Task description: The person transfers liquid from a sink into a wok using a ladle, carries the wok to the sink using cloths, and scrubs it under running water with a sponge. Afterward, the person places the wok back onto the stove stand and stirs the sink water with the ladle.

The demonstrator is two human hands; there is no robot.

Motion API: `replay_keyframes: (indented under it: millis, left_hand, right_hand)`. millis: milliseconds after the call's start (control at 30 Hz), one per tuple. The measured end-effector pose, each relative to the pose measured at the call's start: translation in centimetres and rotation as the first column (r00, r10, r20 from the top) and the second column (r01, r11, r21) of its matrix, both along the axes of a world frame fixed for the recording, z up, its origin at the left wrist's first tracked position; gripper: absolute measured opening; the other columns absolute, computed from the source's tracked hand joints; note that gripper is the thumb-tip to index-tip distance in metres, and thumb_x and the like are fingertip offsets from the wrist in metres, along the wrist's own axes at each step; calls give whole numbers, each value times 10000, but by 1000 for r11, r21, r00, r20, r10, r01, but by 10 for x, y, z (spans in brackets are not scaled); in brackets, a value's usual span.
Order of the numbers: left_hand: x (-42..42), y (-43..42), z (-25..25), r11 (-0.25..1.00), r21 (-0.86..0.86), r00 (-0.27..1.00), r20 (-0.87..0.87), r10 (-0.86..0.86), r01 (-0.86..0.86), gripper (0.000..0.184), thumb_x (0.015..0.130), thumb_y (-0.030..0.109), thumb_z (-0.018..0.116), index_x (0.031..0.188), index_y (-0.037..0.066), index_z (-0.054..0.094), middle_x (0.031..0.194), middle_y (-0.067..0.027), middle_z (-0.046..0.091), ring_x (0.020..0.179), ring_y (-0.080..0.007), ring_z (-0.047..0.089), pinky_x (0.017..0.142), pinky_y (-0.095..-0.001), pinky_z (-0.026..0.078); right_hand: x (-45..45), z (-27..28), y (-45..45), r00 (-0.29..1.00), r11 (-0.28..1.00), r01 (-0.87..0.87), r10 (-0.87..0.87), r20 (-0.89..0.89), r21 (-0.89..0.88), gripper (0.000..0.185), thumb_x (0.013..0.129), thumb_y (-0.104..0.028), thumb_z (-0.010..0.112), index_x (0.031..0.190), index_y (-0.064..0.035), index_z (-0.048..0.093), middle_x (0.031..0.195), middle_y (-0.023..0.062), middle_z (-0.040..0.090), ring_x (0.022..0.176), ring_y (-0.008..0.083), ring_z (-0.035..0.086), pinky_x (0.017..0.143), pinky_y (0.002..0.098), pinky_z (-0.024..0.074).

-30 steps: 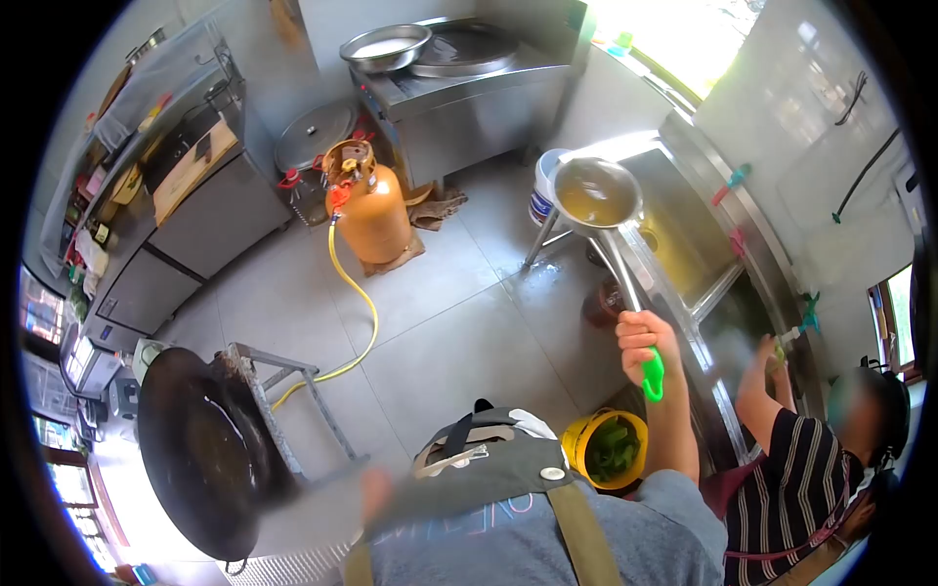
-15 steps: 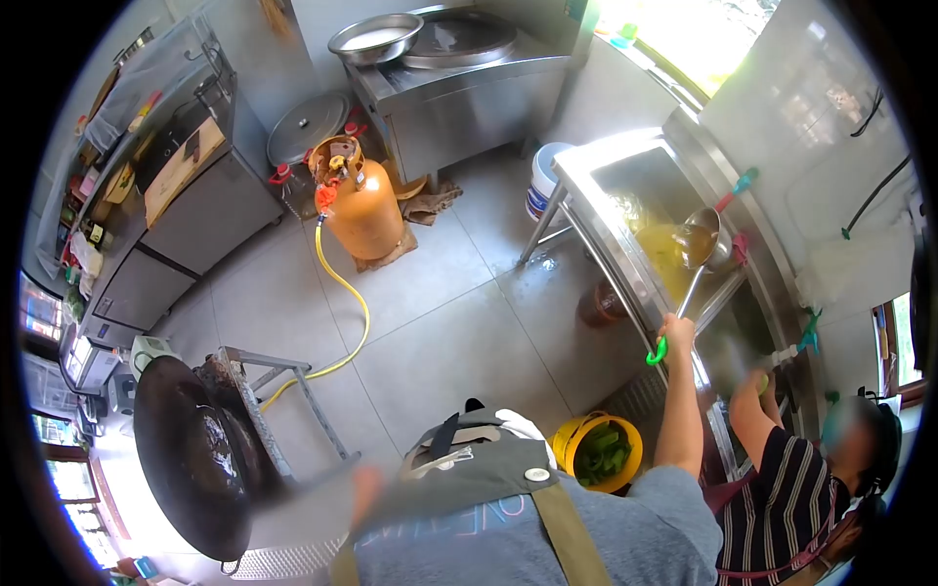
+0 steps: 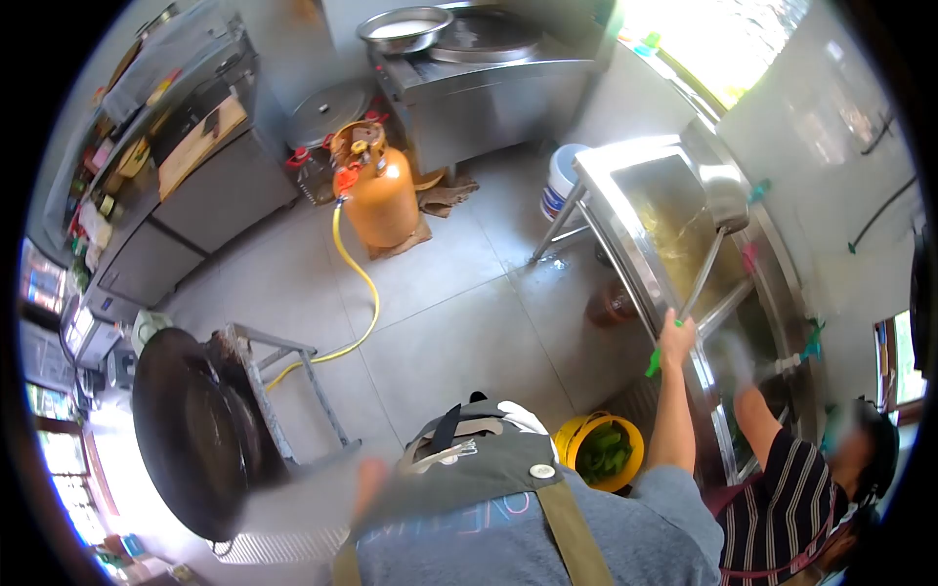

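Observation:
My right hand (image 3: 676,339) is closed around the green-ended handle of a metal ladle (image 3: 724,200). The ladle's bowl is tilted over the far basin of the steel sink (image 3: 625,239), where yellowish liquid (image 3: 664,225) shows. Only a blurred bit of my left hand (image 3: 369,484) appears at the lower middle, beside my apron; its fingers cannot be made out. Nearest to it on the left is a large dark wok (image 3: 191,430). A yellow bucket (image 3: 635,469) with green vegetables (image 3: 604,453) stands on the floor beside my right arm.
A co-worker in a striped shirt (image 3: 787,498) reaches into the nearer basin at the right. An orange gas cylinder (image 3: 381,205) with a yellow hose (image 3: 368,278) stands on the floor. Behind are a steel stove (image 3: 489,107) and a white bucket (image 3: 562,176); a counter (image 3: 220,190) is at left.
The ladle went from above the sink's edge down into the far basin with liquid in its bowl, and is now tipped near the back wall. My right arm reached forward; the co-worker's hands moved.

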State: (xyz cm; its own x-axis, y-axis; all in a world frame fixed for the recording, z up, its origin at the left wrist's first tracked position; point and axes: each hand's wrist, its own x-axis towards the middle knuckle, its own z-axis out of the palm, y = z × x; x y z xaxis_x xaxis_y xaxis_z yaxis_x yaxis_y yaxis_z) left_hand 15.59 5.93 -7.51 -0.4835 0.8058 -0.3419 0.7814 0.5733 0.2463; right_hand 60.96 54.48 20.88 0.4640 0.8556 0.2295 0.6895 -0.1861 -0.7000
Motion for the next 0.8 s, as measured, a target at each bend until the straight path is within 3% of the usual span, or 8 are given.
replay_keyframes:
  millis: [67, 167, 233, 333, 433, 600, 733, 800]
  left_hand:
    - [4, -21, -9, 995, 40, 991, 105, 85, -90, 142, 681, 124, 479, 619, 51, 583, 585, -87, 567, 557, -200, 549, 495, -351, 410]
    - [7, -59, -57, 861, 37, 773, 461, 436, -507, 167, 686, 115, 461, 550, 52, 535, 529, -69, 525, 492, -168, 509, 442, -327, 382]
    - [15, -77, -42, 675, -66, 517, 590, 621, -735, 146, 656, 99, 472, 534, 53, 537, 511, -88, 512, 481, -197, 498, 449, -348, 381]
    - [39, -80, -6, 155, -132, 16, 709, 705, -979, 131, 633, 95, 477, 604, 31, 587, 506, -94, 526, 471, -200, 495, 458, -344, 388]
    - [56, -101, 53, 89, -175, -21, 543, 840, -981, 163, 643, 103, 482, 690, 21, 615, 559, -94, 561, 484, -181, 515, 456, -317, 397]
    - [115, -180, 18, -182, -275, -304, 514, 802, -944, 121, 670, 60, 502, 709, 24, 609, 613, -101, 575, 513, -198, 539, 454, -318, 424]
    - [156, -224, 6, -322, -357, -470, 495, 731, -877, 83, 688, 37, 515, 667, 32, 595, 640, -95, 580, 552, -215, 562, 459, -333, 447]
    - [170, -236, 1, -410, -370, -552, 533, 642, -834, 84, 697, 25, 522, 646, 36, 588, 654, -92, 583, 571, -224, 574, 461, -340, 459]
  right_hand:
    - [-59, 24, -8, 844, 983, -178, 125, -522, -53, 238, 779, -179, 569, 664, -63, 396, 511, 16, 403, 364, 82, 405, 304, 237, 337]
    - [-147, 55, -34, 700, 900, -434, 309, -644, -40, 203, 789, -157, 552, 694, -49, 409, 492, 6, 385, 337, 92, 377, 296, 238, 316]
    - [-205, 75, -55, 585, 774, -633, 458, -670, -24, 152, 802, -121, 526, 728, -41, 420, 491, -1, 375, 336, 82, 365, 296, 226, 292]
    - [-290, 97, -94, 294, 450, -887, 718, -631, 99, 86, 816, -97, 497, 779, -39, 446, 506, 5, 391, 356, 77, 382, 309, 213, 297]
    - [-381, 122, -161, 58, 202, -969, 746, -663, 142, 122, 803, -81, 481, 900, -28, 428, 549, 2, 406, 374, 74, 395, 331, 205, 318]
    - [-497, 118, -252, -148, -317, -931, 778, -611, -179, 145, 776, -137, 517, 823, -30, 431, 554, 28, 442, 388, 82, 425, 326, 232, 335]
    - [-590, 60, -319, -414, -411, -866, 909, -53, -285, 256, 737, -203, 548, 783, 35, 463, 611, 189, 549, 461, 277, 555, 469, 374, 445]
    - [-630, 32, -345, -449, -441, -838, 892, -52, -323, 264, 733, -193, 549, 779, 48, 454, 607, 206, 542, 450, 281, 556, 445, 356, 458]
